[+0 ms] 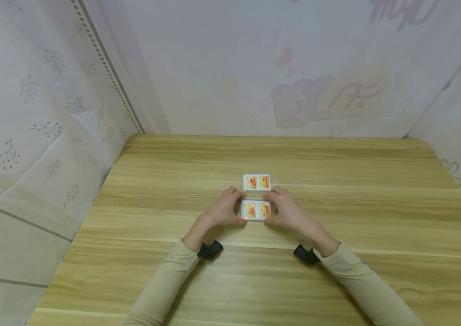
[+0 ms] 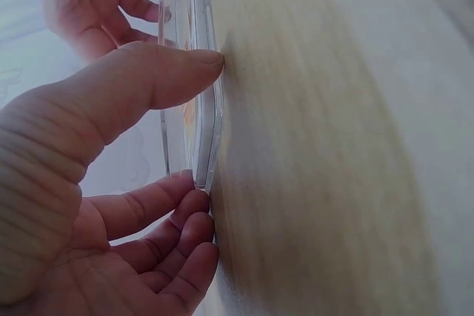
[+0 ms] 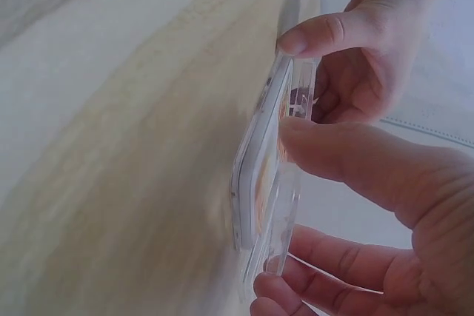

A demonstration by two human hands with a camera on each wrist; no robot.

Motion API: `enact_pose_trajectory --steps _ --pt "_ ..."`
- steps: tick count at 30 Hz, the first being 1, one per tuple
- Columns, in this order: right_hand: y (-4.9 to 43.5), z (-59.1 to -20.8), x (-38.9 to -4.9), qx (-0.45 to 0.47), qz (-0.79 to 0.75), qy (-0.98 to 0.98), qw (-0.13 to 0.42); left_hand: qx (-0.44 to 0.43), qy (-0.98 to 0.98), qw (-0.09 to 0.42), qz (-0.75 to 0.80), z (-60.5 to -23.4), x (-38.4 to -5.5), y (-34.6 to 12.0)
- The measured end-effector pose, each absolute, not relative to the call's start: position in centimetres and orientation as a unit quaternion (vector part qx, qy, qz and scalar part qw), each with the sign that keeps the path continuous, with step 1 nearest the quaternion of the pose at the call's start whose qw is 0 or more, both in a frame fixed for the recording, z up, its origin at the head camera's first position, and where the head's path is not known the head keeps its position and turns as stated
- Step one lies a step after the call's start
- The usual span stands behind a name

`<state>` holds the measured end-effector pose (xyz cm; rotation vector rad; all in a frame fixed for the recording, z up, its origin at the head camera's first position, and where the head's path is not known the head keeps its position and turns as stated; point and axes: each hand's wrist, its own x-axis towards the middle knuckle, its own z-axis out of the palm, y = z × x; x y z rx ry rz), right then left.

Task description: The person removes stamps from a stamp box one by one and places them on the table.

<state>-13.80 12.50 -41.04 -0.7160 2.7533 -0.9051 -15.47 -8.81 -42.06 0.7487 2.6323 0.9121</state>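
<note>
A clear plastic case (image 1: pixel 256 219) holding a white card stack with two yellow-orange pictures lies on the wooden table, long side toward me. My left hand (image 1: pixel 224 209) grips its left end, the thumb at the near edge and the fingers at the far one. At the right end my right hand (image 1: pixel 286 210) holds it the same way. In the right wrist view the white stack (image 3: pixel 255 172) shows edge-on, with my right thumb (image 3: pixel 333 146) over it. Just beyond lies a second white rectangle (image 1: pixel 257 182) with two similar pictures and a clear rim.
The wood-grain table (image 1: pixel 377 190) reaches back to a pale curtain (image 1: pixel 214 68) with a printed bear. Another curtain (image 1: pixel 43 113), with leaf prints, hangs along the left side. A black wrist device (image 1: pixel 211 250) sits under the left cuff, a matching one (image 1: pixel 306 255) under the right.
</note>
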Motion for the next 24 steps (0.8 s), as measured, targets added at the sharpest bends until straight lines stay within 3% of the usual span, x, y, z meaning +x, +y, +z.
enact_pose_trajectory --steps 24 --pt "15.5 -40.6 -13.4 -0.225 -0.272 0.934 0.047 0.256 0.904 0.125 0.317 -42.2 -15.6 -8.9"
